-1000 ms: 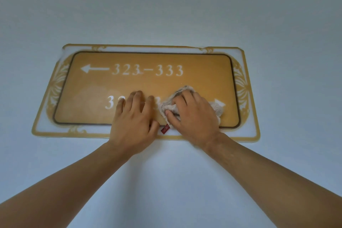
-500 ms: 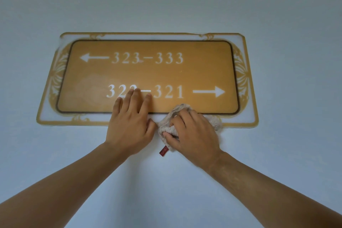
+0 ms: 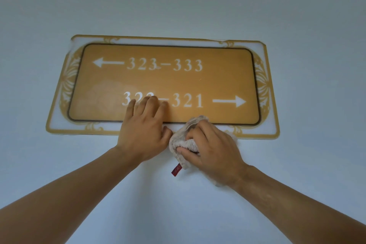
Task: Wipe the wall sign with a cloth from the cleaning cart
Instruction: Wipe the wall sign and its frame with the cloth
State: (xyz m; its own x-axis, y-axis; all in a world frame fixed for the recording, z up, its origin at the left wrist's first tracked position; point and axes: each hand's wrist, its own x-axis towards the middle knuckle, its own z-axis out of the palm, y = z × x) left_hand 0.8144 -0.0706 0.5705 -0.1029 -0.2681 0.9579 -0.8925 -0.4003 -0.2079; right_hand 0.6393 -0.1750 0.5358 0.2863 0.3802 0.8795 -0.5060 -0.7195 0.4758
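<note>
Left hand (image 3: 143, 131) lies flat, fingers straight, pressing the sign (image 3: 164, 83) at its 6 o'clock edge. Right hand (image 3: 213, 149) grips the bunched cloth (image 3: 183, 140) just beside it, over the lower border.

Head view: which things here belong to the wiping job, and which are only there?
Belong to the job:
- rectangular golden wall sign with white room numbers
- crumpled beige terry cloth, in the grip of the right hand
- left hand, resting flat on the sign

Only there:
- pale blue-grey wall

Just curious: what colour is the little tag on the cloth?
Red tag, hanging below the cloth; head view.
</note>
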